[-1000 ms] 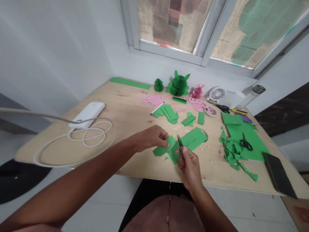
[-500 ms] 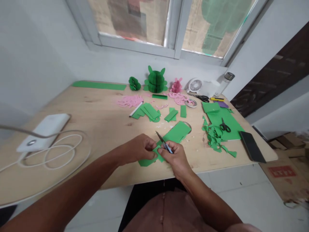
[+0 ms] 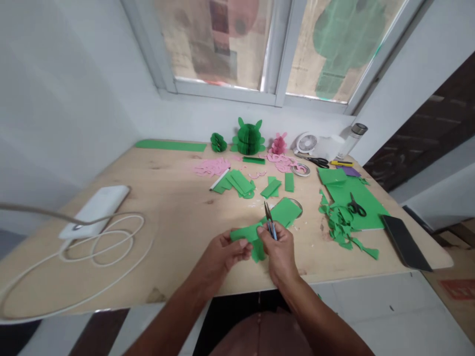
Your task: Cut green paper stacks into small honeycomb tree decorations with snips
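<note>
My left hand [image 3: 224,256] is closed, pinching a folded green paper strip [image 3: 244,232] between thumb and fingers. The strip's other end sits under the thumb of my right hand [image 3: 282,249]. That hand is also wrapped around small scissors [image 3: 270,220] with light blue handles, their pointed blades sticking up away from me. Below the strip another green paper piece [image 3: 259,251] hangs or lies; I cannot tell whether it is joined to it. Just beyond the scissors a larger green paper piece [image 3: 285,211] lies partly over a round metallic ring.
Green cut pieces [image 3: 241,182] and pink scraps [image 3: 213,167] lie farther back. Paper figures [image 3: 248,138] stand by the wall. On the right are green offcuts [image 3: 341,222], black scissors [image 3: 356,205] and a phone [image 3: 406,242]. A white power bank [image 3: 94,210] with a looped cable is left.
The green strip has been raised and turned so it lies flatter between both hands. My left hand has rolled over, and the scissors point more upright. The view has shifted slightly.
</note>
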`<state>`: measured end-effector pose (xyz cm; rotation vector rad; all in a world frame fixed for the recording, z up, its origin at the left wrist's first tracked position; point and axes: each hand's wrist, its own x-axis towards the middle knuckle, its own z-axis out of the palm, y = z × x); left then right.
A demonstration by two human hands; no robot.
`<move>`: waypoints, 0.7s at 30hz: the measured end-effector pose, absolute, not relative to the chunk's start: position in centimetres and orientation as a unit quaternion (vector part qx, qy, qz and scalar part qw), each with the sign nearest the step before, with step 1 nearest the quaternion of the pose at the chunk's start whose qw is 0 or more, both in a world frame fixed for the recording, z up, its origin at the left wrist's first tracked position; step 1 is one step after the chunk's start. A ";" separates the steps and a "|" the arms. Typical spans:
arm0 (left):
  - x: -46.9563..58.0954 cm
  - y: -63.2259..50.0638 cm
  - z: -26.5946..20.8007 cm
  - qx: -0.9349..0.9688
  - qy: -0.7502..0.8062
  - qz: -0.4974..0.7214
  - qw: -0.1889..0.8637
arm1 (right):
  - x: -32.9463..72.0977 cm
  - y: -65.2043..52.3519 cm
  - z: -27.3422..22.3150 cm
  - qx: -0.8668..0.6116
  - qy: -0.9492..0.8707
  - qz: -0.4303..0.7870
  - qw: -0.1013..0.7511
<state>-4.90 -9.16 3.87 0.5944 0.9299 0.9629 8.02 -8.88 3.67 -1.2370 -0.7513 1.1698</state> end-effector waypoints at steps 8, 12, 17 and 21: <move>-0.9 -10.0 3.2 0.177 0.393 0.612 0.662 | 6.3 -8.6 3.0 -0.506 -0.270 0.521 0.632; -0.1 -10.0 3.6 0.133 0.362 0.645 0.660 | 5.8 -8.7 2.7 -0.496 -0.249 0.527 0.644; 0.0 -10.0 3.7 0.106 0.356 0.655 0.658 | 5.7 -8.8 2.8 -0.488 -0.240 0.537 0.644; -0.1 -10.0 4.0 0.096 0.354 0.649 0.666 | 5.7 -8.8 3.1 -0.487 -0.230 0.544 0.643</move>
